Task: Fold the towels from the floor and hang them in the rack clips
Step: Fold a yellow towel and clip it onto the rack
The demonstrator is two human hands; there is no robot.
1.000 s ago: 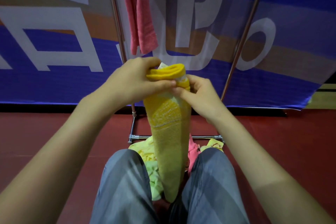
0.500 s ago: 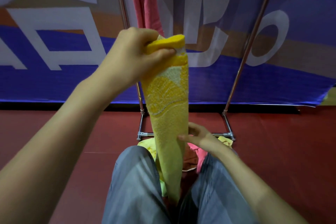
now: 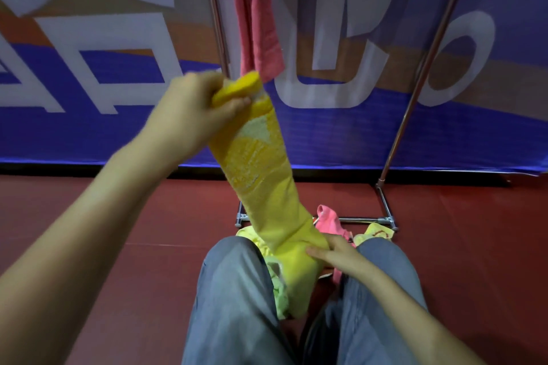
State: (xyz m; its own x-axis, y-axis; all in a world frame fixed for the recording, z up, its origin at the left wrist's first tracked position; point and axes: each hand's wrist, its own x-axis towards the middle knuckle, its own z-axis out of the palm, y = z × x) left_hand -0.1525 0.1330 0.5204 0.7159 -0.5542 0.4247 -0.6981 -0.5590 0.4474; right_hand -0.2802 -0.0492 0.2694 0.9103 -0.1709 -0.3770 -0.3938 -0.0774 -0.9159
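Yellow towel btwn both hands

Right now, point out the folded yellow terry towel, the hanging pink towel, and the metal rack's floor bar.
yellow terry towel (image 3: 258, 169), head view, patterned middle.
hanging pink towel (image 3: 261, 23), head view, lower half.
rack's floor bar (image 3: 361, 219), head view, bare stretch.

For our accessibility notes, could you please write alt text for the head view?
A person's left hand grips the top of a folded yellow towel while the right hand pinches its lower part; a pink towel hangs on the rack behind.
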